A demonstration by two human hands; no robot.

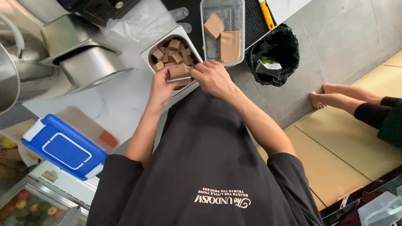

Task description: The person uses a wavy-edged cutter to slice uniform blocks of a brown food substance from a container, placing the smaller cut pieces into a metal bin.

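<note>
Fingers of both hands, left hand (pixel 161 88) and right hand (pixel 213 77), grasp one pale-brown rectangular block (pixel 179 70) over metal pan (pixel 147 53)

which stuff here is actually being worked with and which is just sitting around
In use:
- left hand and right hand, both on a brown block
- steel pan of brown cubes
- clear tub with larger brown slabs

Lying about:
- blue-lidded box
- empty steel containers
- black-lined bin
- yellow knife
</note>
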